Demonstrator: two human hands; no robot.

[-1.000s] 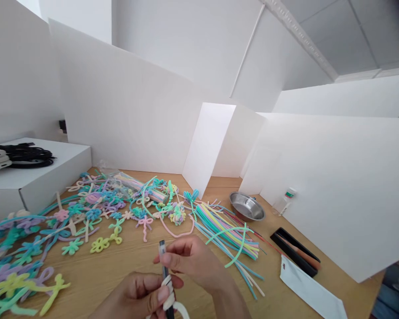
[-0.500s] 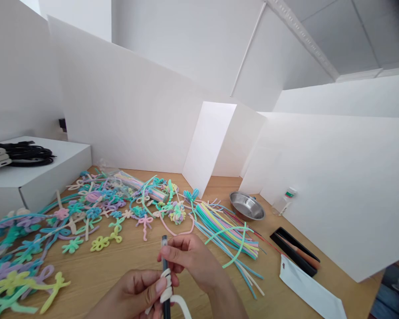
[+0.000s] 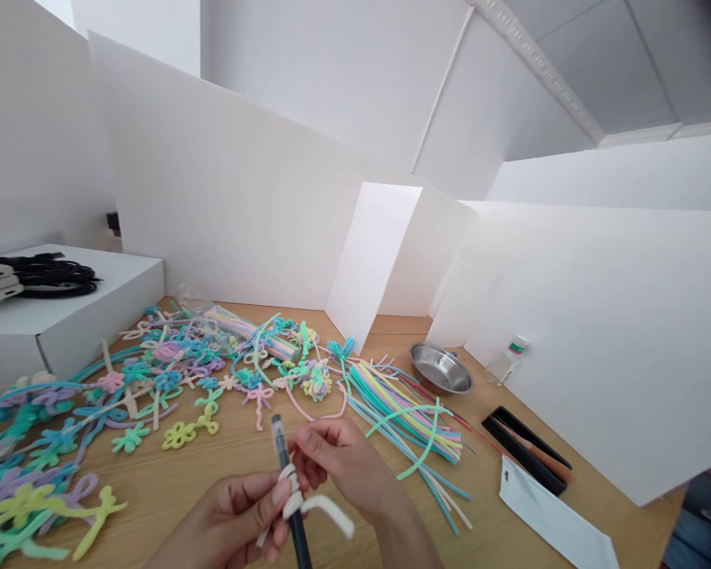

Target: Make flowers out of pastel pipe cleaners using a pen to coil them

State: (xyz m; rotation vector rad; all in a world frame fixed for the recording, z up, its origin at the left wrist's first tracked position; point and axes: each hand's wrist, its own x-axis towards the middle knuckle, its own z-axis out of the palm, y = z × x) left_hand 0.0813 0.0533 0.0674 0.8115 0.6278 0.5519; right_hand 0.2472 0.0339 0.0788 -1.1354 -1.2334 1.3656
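Note:
My left hand (image 3: 242,514) is closed, pinching a white pipe cleaner (image 3: 332,512) coiled around a dark pen (image 3: 299,539). The pen leans to the left, its clear-capped end pointing up and away from me. One loose end of the pipe cleaner sticks out to the right below my right hand; a short piece shows under my left fingers. My right hand (image 3: 347,466) is curled just right of the pen, thumb and fingers together beside the top of the coil. What its fingertips hold is hidden.
Pastel pipe-cleaner flowers (image 3: 178,435) and twisted stems cover the left of the table. A bundle of straight pipe cleaners (image 3: 403,411) lies to the right, near a metal bowl (image 3: 440,368), a clear bottle (image 3: 503,363), a black case (image 3: 524,450) and a white packet (image 3: 554,514).
The pen's upper end has tilted left, away from my right fingers, which have come off it. The pipe cleaner's loose end has swung up to the right. My left hand keeps its pinch.

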